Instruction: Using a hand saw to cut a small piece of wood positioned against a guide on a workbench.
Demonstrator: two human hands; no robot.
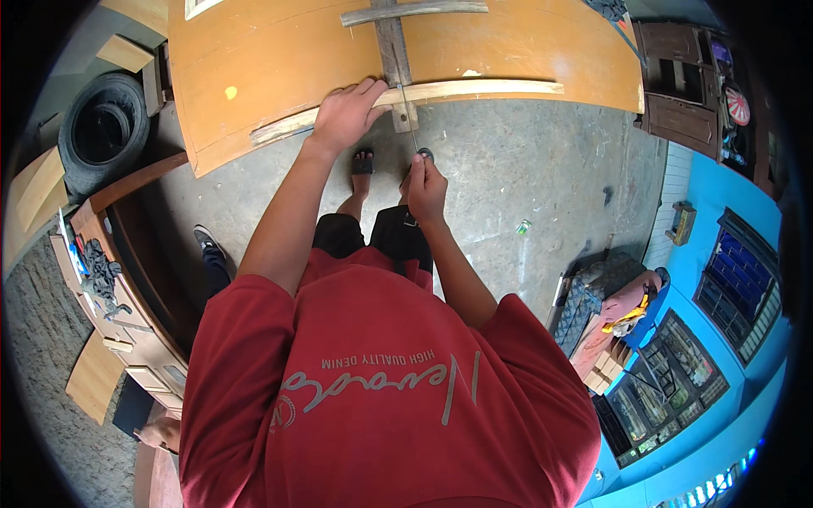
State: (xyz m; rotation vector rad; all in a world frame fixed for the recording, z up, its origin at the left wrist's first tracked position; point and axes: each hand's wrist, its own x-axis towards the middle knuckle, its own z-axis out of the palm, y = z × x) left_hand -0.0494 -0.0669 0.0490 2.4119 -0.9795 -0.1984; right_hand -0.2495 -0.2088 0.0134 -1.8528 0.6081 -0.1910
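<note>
A long, thin wooden strip (483,87) lies across the front edge of an orange-brown tabletop (279,63). My left hand (343,117) is closed over this strip, with the fingers on its far side and the thumb toward me. To the right and nearer my body, my right hand (428,184) is wrapped around the near end of a thin, dark metal tool (412,127). That tool reaches away across the strip, beside my left hand. It looks like a narrow blade seen edge-on; its handle is hidden in my fist. Under the crossing runs a weathered board (391,46), pointing away from me.
Another wooden piece (415,11) lies farther back on the tabletop. At left are a stacked tyre (103,127) and a wooden cabinet (135,326) with tools on it. Another person's shoe (208,240) stands on the concrete floor (517,169). Dark wooden furniture (677,118) is at right.
</note>
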